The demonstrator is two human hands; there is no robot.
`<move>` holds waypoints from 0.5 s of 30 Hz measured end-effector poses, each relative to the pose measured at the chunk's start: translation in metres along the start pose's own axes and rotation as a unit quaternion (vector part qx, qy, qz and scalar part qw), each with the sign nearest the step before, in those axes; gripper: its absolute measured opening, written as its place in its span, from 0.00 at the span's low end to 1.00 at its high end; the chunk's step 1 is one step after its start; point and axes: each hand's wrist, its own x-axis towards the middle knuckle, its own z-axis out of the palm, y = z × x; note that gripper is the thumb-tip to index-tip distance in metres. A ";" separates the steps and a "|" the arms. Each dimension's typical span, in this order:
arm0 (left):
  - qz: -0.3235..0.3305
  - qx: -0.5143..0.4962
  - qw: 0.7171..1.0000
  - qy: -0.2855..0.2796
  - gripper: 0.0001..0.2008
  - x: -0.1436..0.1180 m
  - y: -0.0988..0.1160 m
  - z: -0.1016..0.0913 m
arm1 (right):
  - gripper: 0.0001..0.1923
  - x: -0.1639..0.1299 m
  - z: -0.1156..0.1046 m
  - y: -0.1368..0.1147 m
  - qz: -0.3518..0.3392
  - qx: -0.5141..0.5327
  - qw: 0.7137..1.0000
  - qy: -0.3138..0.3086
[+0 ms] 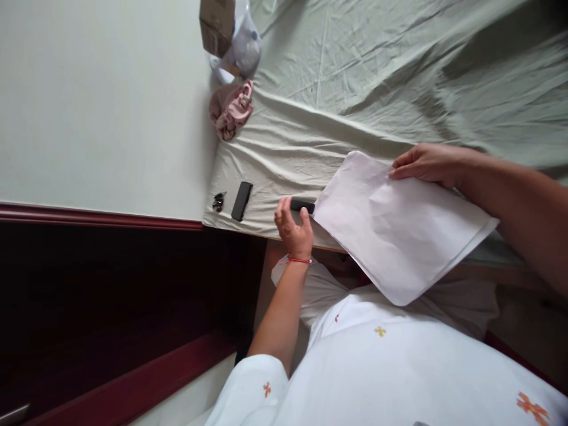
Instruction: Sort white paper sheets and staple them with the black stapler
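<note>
My right hand (pixel 421 163) pinches the upper edge of several white paper sheets (pixel 390 225), thumb on top and fingers beneath. The stack slants over the bed's edge, its lower corner hanging above my lap. At its left corner is a small black oblong object (pixel 302 205), perhaps a stapler, whose right end meets the paper. Curled around the left end of this object is my left hand (pixel 293 228), with the thumb on its near side. Whether the object bites on the sheets cannot be made out.
On the pale green bed sheet (pixel 284 142), a black phone (pixel 242 201) and a bunch of keys (pixel 219 202) lie to the left. Farther back sit a crumpled pink cloth (pixel 233 110), a plastic bag (pixel 246 47) and a cardboard box (pixel 217 26) against the wall (pixel 97 100).
</note>
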 end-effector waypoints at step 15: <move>0.133 -0.066 0.971 -0.186 0.20 0.018 -0.034 -0.010 | 0.10 -0.010 0.003 0.002 0.004 -0.022 1.000 -0.003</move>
